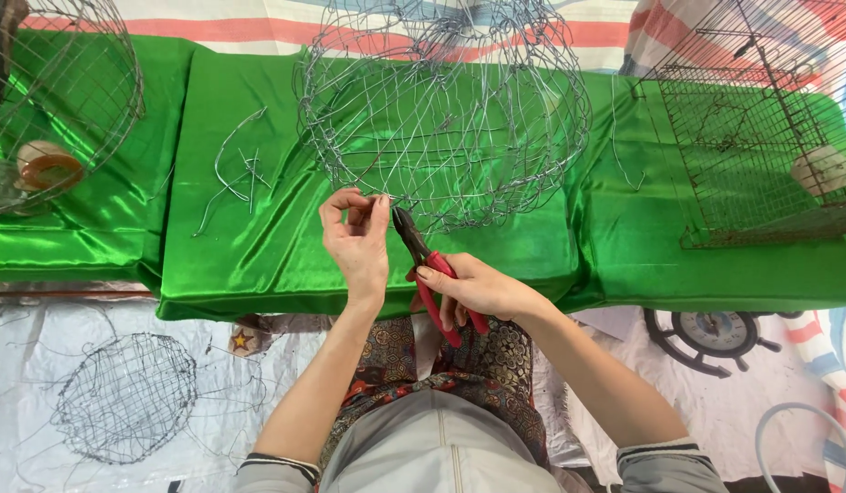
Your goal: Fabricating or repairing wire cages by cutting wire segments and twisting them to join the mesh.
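Observation:
A round basket frame of thin grey wire (441,110) rests on a table under shiny green cloth (259,246). My left hand (355,239) pinches a strand of wire at the frame's near rim between thumb and fingers. My right hand (473,288) grips pliers with red handles (428,274). The dark jaws of the pliers point up to the same spot on the rim, right beside my left fingertips.
Loose bent wire pieces (236,169) lie left of the frame. Another round wire cage (62,100) stands at far left, with a small bowl (47,164) showing through its wires, and a rectangular wire cage (761,128) at right. A flat wire mesh disc (126,397) lies on the floor.

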